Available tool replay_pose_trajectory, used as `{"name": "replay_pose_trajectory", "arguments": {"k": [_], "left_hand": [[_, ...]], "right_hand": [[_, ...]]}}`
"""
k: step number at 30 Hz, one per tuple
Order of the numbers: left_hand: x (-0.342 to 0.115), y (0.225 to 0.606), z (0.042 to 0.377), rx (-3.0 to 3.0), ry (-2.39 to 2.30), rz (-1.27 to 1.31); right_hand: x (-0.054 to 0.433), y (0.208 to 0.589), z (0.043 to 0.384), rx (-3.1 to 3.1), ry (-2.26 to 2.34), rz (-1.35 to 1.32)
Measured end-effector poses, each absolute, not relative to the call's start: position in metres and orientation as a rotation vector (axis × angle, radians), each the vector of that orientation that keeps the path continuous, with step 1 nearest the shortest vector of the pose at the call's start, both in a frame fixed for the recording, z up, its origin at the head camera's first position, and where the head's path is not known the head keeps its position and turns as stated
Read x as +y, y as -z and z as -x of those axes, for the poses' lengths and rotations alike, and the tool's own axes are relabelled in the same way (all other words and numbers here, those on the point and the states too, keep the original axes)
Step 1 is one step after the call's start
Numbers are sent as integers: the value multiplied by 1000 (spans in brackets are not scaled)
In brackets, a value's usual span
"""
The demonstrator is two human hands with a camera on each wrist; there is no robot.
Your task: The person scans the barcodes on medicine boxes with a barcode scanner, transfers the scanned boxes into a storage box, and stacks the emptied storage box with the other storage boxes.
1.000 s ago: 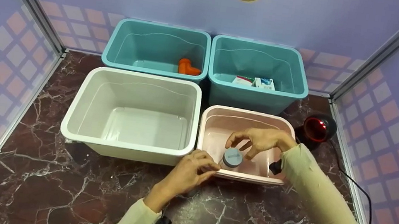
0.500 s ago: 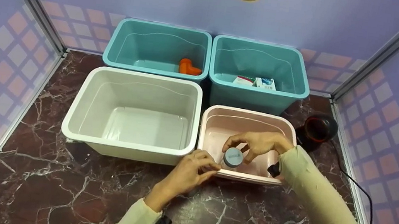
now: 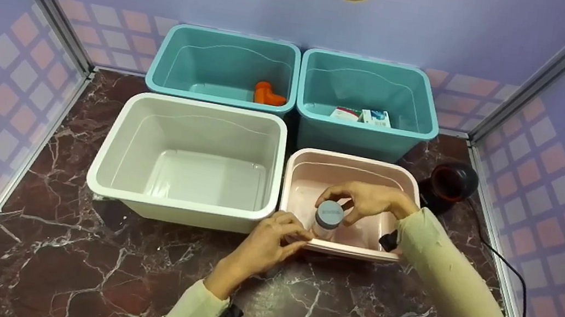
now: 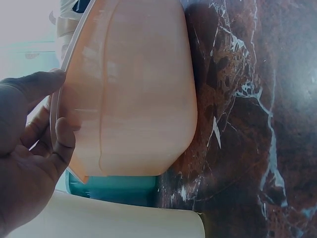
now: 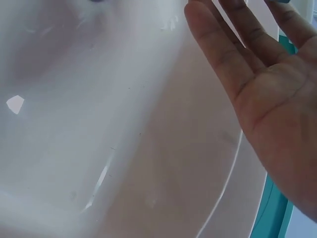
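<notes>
A clear jar with a grey lid (image 3: 330, 215) is inside the pink bin (image 3: 359, 160), near its front left corner, and leans a little. My right hand (image 3: 370, 199) reaches into this bin from the right and holds the jar by its lid between thumb and fingers. In the right wrist view that hand (image 5: 282, 94) shows its palm, with only a sliver of the lid at the top edge. My left hand (image 3: 271, 240) pinches the pink bin's front rim near the left corner; the left wrist view shows the hand (image 4: 29, 144) against that rim.
To the left stands a white bin (image 3: 182, 205). Behind are two teal bins: the left one (image 3: 219, 99) holds an orange pipe fitting (image 3: 268, 94), the right one (image 3: 364, 126) small boxes (image 3: 375, 118). A black corded device (image 3: 450, 185) sits right of the pink bin on the marbled table (image 3: 134, 270).
The right hand's fingers have closed in round the jar's lid. The lid has shifted slightly up and back, showing more of the jar's body. The left hand stays put.
</notes>
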State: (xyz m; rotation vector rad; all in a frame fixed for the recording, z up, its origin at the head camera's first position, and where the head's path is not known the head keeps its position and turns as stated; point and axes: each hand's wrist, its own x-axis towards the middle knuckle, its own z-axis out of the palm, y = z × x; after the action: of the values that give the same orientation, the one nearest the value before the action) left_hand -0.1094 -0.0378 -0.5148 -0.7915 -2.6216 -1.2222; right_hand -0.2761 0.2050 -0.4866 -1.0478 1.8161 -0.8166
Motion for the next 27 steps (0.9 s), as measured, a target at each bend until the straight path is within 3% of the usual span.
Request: {"name": "replay_pose_trajectory", "arguments": {"k": [27], "left_hand": [[-39, 514, 110, -2615, 1214, 813]], "right_hand": [[226, 451, 272, 2055, 1131, 997]]}}
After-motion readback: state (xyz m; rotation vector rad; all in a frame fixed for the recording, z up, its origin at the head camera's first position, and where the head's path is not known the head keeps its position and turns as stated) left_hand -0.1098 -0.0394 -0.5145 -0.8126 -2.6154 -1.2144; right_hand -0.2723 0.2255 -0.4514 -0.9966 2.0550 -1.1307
